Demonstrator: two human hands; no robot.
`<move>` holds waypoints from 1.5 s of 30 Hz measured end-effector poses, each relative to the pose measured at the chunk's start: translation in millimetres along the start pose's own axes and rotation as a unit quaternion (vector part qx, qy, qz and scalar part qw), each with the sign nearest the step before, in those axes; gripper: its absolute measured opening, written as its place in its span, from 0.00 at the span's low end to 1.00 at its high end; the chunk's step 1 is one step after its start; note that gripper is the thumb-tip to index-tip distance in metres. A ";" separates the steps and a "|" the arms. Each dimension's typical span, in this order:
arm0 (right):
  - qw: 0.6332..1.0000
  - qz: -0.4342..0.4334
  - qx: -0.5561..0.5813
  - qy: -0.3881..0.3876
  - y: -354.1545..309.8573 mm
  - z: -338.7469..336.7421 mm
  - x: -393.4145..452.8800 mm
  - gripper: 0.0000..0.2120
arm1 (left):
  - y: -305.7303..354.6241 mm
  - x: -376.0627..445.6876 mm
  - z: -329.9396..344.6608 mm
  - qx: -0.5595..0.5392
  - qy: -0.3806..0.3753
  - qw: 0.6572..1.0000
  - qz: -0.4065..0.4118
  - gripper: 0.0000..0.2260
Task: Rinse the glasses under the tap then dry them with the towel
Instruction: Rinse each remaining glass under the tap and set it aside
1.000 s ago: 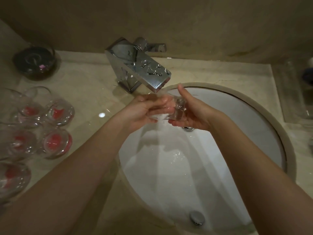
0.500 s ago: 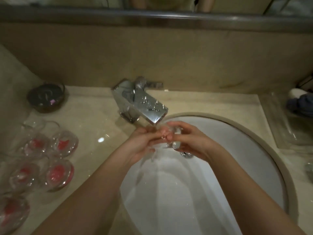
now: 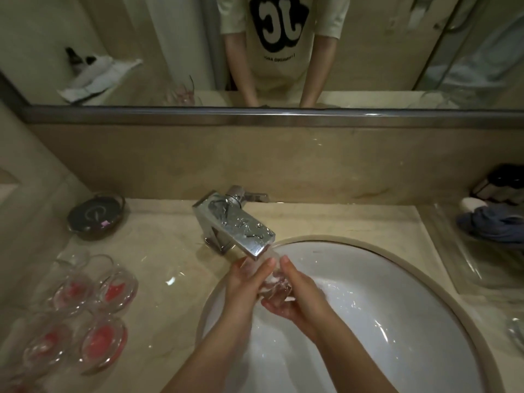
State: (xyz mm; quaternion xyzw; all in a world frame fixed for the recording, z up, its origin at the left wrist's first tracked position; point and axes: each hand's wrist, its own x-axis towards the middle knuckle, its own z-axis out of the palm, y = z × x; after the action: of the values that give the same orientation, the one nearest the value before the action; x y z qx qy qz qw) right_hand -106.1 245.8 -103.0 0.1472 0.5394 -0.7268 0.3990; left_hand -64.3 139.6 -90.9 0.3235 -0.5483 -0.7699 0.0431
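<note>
Compared with the earlier frames, both hands sit lower in view and the mirror above the backsplash is now exposed; the hands themselves remain under the spout. Left hand (image 3: 246,282) and right hand (image 3: 292,293) each grasp the small clear drinking glass (image 3: 273,282), fingers curled round its opposite sides. The glass is held directly below the outlet of the square chrome tap (image 3: 236,222), over the rear of the white oval sink (image 3: 397,279), probably so that the stream reaches it and the runoff falls into the basin rather than onto the beige marble bench (image 3: 170,245). Judged from this, rinsing is in progress and drying has not begun. A group of clear glasses with red contents (image 3: 93,304) stands at the left edge of the bench, well apart from the sink, apparently awaiting their turn. A dark round dish (image 3: 95,215) sits at the rear left corner. A white towel (image 3: 93,76) shows only as a reflection in the mirror.
</note>
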 end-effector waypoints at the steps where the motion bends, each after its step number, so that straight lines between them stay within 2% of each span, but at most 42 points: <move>1: 1.000 0.010 0.027 0.004 4.3 2.3 0.2 0.25 | -4.3 1.1 2.0 -0.007 0.018 1.000 -0.002 0.22; 2: 1.000 0.010 0.014 0.017 6.7 4.0 0.4 0.24 | -8.2 2.9 3.1 -0.004 0.030 1.000 0.001 0.27; 4: 0.991 -0.018 -0.113 0.075 7.3 4.6 1.4 0.26 | -11.4 3.9 4.3 0.017 0.040 0.999 0.007 0.33; 6: 0.979 -0.050 -0.174 0.098 3.6 4.1 2.8 0.31 | -13.0 3.4 4.2 0.034 0.037 0.999 0.002 0.33; 9: 0.986 -0.042 -0.151 0.048 -2.1 5.4 2.6 0.29 | -16.6 6.4 7.7 0.026 0.056 0.998 0.011 0.26; 13: 1.000 0.012 0.003 -0.001 5.7 7.9 1.4 0.25 | -21.4 5.8 12.0 -0.036 0.054 0.998 -0.007 0.33; 16: 0.988 -0.023 -0.128 0.079 12.4 9.8 1.1 0.25 | -25.5 5.6 11.1 -0.020 0.046 0.999 -0.001 0.34; 17: 0.986 -0.037 -0.138 0.086 13.0 10.0 0.2 0.25 | -26.9 6.8 10.1 -0.023 0.044 0.999 -0.002 0.35; 20: 0.996 -0.032 -0.081 0.020 15.5 8.2 0.9 0.26 | -26.5 13.0 6.4 -0.034 0.041 0.998 -0.013 0.36; 22: 0.999 -0.010 -0.036 0.000 17.7 7.0 1.4 0.27 | -26.3 13.3 4.0 -0.020 0.021 1.000 -0.008 0.33; 26: 0.993 -0.022 -0.105 0.049 25.1 14.3 10.2 0.38 | -34.2 10.7 1.2 0.030 0.002 0.999 0.010 0.16; 28: 0.991 -0.033 -0.110 0.066 25.2 16.1 9.9 0.35 | -34.2 11.2 0.5 0.030 -0.001 1.000 0.010 0.12; 30: 0.996 -0.022 -0.077 0.044 24.7 10.3 8.3 0.31 | -31.2 13.3 -0.2 0.013 0.005 1.000 0.003 0.10; 33: 0.999 0.001 -0.037 0.028 24.9 4.5 8.2 0.30 | -30.4 10.8 0.6 0.018 -0.010 1.000 0.000 0.16; 36: 0.997 -0.011 -0.052 0.047 26.6 8.3 10.4 0.40 | -34.0 5.2 4.6 0.037 -0.018 0.999 0.012 0.13; 38: 0.998 -0.015 -0.037 0.056 24.4 7.5 9.8 0.39 | -33.1 4.2 7.4 0.026 -0.010 1.000 0.008 0.13; 41: 1.000 0.004 0.020 0.019 21.0 1.9 4.3 0.32 | -32.0 5.7 8.6 -0.004 -0.005 1.000 -0.024 0.21; 43: 1.000 -0.002 -0.004 0.018 21.5 2.4 5.9 0.31 | -31.7 6.3 8.9 0.003 -0.015 1.000 -0.016 0.25; 45: 0.998 -0.021 -0.052 0.039 20.5 7.1 5.5 0.39 | -31.1 5.8 8.3 0.009 -0.016 1.000 -0.018 0.29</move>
State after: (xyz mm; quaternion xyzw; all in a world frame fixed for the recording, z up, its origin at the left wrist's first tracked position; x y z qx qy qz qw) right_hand -92.9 235.1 -117.6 0.1433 0.5948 -0.6994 0.3694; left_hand -64.4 156.3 -119.0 0.3210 -0.5498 -0.7709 0.0174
